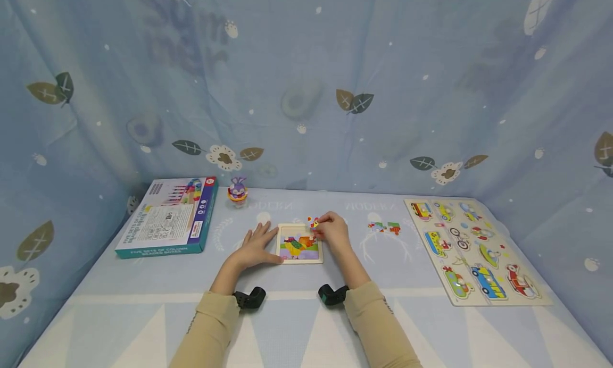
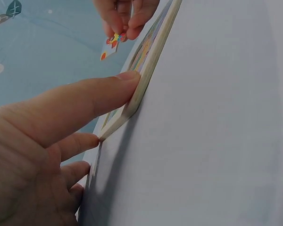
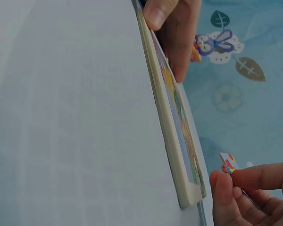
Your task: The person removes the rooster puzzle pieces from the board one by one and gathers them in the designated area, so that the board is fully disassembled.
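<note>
A small jigsaw puzzle in a pale wooden frame [image 1: 300, 261] lies on the table, its colourful picture partly filled in. My left hand [image 1: 256, 247] is spread at its left side, the thumb on the near left corner and a fingertip at the edge. Over the far right part of the frame, my right hand [image 1: 333, 234] pinches a puzzle piece [image 3: 229, 161] between thumb and index finger. That piece is white with red and yellow marks and is held tilted above the tray; the fingertips hide part of it.
Loose puzzle pieces [image 1: 394, 228] lie to the right of the frame. Farther right is a large wooden puzzle board [image 1: 500, 300] with vehicle shapes. At the back left are a flat teal box [image 1: 165, 219] and a small purple rabbit-eared toy [image 1: 237, 191]. A patterned curtain [image 1: 306, 91] stands behind.
</note>
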`<state>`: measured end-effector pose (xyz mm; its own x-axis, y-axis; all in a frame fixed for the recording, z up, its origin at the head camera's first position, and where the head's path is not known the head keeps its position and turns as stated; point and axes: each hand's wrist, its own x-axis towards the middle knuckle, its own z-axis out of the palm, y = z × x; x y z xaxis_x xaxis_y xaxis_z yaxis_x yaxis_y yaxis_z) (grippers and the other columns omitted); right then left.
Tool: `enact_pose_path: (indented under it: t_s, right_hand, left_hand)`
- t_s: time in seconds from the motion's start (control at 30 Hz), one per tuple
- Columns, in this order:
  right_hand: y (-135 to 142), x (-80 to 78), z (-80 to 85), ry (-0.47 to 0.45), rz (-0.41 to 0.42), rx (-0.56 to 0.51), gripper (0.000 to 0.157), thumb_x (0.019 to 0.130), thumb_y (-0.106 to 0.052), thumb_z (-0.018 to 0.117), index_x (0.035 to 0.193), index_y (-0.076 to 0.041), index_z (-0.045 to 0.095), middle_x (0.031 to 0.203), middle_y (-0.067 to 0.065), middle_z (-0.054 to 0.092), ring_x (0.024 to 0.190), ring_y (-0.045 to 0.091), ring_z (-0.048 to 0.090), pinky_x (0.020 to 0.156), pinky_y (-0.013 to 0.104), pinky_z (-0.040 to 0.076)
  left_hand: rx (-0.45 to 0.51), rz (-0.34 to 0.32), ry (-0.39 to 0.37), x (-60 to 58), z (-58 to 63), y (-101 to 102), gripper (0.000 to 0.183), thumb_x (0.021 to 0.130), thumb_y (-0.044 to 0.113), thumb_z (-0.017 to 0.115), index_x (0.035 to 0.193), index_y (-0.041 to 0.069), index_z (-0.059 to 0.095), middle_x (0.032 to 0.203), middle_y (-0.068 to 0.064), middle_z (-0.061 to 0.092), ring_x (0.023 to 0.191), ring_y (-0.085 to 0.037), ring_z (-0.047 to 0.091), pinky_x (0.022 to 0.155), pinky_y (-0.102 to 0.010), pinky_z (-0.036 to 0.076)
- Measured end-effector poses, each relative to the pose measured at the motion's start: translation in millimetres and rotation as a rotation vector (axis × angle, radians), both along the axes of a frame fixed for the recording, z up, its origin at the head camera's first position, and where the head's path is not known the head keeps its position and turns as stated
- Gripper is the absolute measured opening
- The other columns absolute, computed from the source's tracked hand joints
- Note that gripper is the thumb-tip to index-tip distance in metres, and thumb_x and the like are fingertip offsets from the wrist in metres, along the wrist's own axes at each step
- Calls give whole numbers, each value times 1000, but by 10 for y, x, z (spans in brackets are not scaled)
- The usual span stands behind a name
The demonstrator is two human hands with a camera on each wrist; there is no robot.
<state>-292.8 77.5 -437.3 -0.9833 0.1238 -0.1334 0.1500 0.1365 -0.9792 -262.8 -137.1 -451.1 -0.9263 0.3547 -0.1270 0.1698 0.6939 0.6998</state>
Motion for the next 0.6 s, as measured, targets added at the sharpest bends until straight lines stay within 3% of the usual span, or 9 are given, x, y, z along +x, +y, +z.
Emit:
enact_pose_path:
  t_s: [0.6]
  right_hand:
    - [348, -24, -18, -5, -96, 2, 8, 81, 4, 59, 89, 6, 59, 80, 12, 57, 56, 11, 59, 55, 24, 53]
  left_hand:
    - [3, 1, -7, 9, -3, -2, 89, 71, 26, 75, 143, 1, 30, 152, -22, 8, 140, -37, -5, 110, -51, -9]
